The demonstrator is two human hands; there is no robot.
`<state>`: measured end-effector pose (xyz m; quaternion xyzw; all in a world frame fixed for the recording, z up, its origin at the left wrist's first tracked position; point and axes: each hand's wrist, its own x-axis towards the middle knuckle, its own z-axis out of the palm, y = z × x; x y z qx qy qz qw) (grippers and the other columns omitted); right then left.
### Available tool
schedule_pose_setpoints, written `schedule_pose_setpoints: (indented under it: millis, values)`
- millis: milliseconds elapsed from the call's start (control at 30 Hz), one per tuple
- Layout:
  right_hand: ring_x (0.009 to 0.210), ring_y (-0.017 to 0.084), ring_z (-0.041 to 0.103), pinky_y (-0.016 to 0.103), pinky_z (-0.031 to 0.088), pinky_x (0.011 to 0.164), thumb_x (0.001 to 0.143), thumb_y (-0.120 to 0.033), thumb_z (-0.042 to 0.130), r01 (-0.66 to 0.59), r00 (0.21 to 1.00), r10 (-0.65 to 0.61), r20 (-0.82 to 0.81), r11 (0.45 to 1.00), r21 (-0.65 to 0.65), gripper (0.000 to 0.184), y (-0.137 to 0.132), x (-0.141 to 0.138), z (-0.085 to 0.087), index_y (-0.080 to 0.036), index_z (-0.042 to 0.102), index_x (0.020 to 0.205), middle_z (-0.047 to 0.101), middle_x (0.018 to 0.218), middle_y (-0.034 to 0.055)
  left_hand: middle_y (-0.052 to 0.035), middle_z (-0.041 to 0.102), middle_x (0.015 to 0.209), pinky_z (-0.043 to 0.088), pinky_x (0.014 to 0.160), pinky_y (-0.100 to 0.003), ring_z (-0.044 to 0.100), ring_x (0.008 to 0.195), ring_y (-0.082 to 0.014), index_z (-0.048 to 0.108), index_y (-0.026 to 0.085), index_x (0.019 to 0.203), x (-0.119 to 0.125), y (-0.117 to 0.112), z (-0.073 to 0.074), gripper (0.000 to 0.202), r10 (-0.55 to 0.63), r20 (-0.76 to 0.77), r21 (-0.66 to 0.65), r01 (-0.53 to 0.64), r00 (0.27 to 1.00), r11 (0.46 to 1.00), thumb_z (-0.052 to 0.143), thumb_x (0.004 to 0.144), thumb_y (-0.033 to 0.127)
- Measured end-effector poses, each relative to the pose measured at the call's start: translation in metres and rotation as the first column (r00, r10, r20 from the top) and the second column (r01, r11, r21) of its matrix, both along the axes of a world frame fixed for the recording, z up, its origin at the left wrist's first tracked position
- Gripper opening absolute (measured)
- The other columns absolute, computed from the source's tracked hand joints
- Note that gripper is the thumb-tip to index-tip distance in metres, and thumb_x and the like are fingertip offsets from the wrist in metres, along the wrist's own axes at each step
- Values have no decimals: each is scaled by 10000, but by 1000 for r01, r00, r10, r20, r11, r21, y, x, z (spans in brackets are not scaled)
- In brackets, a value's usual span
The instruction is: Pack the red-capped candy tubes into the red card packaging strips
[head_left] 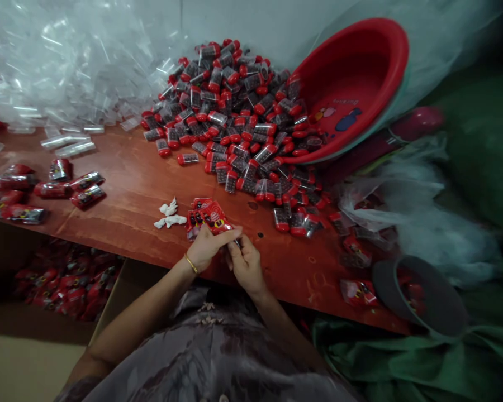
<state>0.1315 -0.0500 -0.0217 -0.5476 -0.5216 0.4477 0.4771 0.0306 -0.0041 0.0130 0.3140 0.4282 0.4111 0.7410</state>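
Observation:
My left hand (205, 248), with a gold bracelet at the wrist, is closed at the near edge of a small stack of red printed wrappers (212, 215). Its thumb reaches across to my right hand (246, 263). The right fingers are pinched together beside the left fingertips, and a small dark end shows between the two hands; what it belongs to is mostly hidden. Crumpled white scraps (170, 215) lie just left of the wrappers. Beyond the hands rises a big heap of clear little tubes with red ends and dark contents (235, 120).
A red basin (347, 61) tilts against the heap at right. Clear plastic tubes (75, 61) are piled back left. Red-wrapped pieces (52, 190) lie left, above a carton of similar ones (73, 279). A grey tub (423, 296) lies on its side at the table's right end.

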Motion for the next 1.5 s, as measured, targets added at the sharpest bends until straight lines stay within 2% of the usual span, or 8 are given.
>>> schedule_pose_setpoints:
  millis: [133, 400, 533, 633, 733, 900, 1167, 1500]
  values:
    - [370, 56, 387, 197, 331, 370, 877, -483, 442, -15, 989, 14, -146, 1000, -7, 298, 2, 3, 5, -206, 508, 965, 542, 627, -48, 26, 527, 456, 301, 380, -187, 386, 396, -55, 721, 127, 746, -1, 1, 2, 381, 13, -8, 66, -12, 1000, 998, 750, 588, 473]
    - [663, 147, 597, 248, 467, 590, 876, -416, 467, 130, 983, -146, 110, 981, 142, 231, -3, 4, -5, -206, 547, 928, 638, 756, 26, -25, 669, 642, 471, 614, -242, 573, 594, -119, 694, 133, 642, 14, 2, 0, 259, 23, -56, 63, -20, 998, 998, 812, 490, 305]
    - [737, 153, 605, 261, 490, 662, 890, -430, 457, 121, 992, -124, 22, 985, 121, 264, 0, 9, -13, -198, 564, 958, 651, 834, 30, 11, 600, 542, 419, 488, -217, 493, 474, -88, 655, 132, 640, 15, 0, -11, 311, 4, -125, 180, 19, 992, 983, 757, 582, 421]
    - [849, 165, 609, 296, 492, 778, 909, -415, 427, 134, 991, -136, 18, 986, 102, 281, 3, 19, -23, -207, 568, 1033, 656, 931, 37, -4, 642, 635, 450, 548, -213, 548, 563, -103, 658, 136, 716, 14, 2, -19, 324, 72, -154, 375, -9, 985, 927, 666, 700, 459]
    - [929, 190, 596, 346, 472, 854, 904, -391, 434, 162, 969, -186, 161, 975, 154, 285, 4, 35, -35, -211, 584, 1066, 656, 997, 61, -42, 710, 818, 499, 709, -265, 631, 751, -161, 689, 140, 851, 14, 4, -28, 263, 65, -287, 529, 101, 956, 842, 604, 782, 379]
    - [965, 218, 578, 391, 463, 869, 860, -355, 528, 108, 902, -204, 380, 960, 258, 290, 6, 67, -39, -228, 611, 1107, 656, 1028, 74, -50, 714, 1029, 507, 842, -324, 665, 913, -205, 661, 182, 1075, 18, 2, -50, 286, 19, -523, 608, 357, 852, 710, 562, 833, 297]
    - [855, 198, 584, 356, 489, 770, 858, -336, 579, -105, 907, -97, 409, 890, 444, 172, 11, 93, -31, -236, 694, 939, 698, 876, 49, -80, 652, 1182, 447, 1007, -398, 543, 1182, -230, 616, 199, 1162, 19, -7, -75, 354, 153, -617, 698, 447, 772, 560, 560, 843, 343]
    - [833, 209, 566, 372, 451, 790, 878, -403, 528, -192, 769, -118, 628, 895, 403, 251, 10, 95, -39, -229, 707, 905, 710, 802, 45, -113, 665, 1146, 396, 1026, -513, 514, 1209, -276, 650, 179, 1052, 20, -9, -82, 262, 274, -776, 615, 583, 569, 530, 573, 840, 312]
